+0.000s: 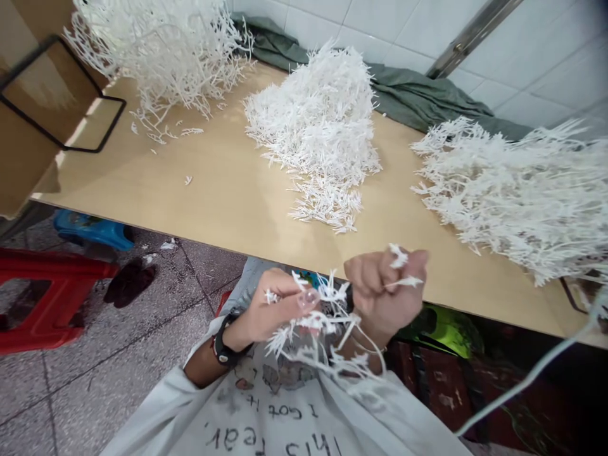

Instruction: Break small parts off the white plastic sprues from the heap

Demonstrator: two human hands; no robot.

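My left hand (280, 307), with a dark band at the wrist, pinches a tangled white plastic sprig (327, 323) between thumb and fingers. Thin stems and small leafy tufts of it hang below over my lap. Beside it, on the right, my right hand (382, 288) is curled closed with small white leafy pieces (399, 256) sticking out at the thumb and index finger. Both hands are held just off the table's near edge. Straight ahead on the table (213, 183) lies a tall heap of short white leafy pieces (327, 114).
A loose pile of white stringy stems (175, 50) stands at the back left, near a black metal frame (107, 123). More long white sprigs (527, 190) cover the right side. Green cloth (418, 104) runs along the tiled wall. A red stool (47, 291) is on the floor at left.
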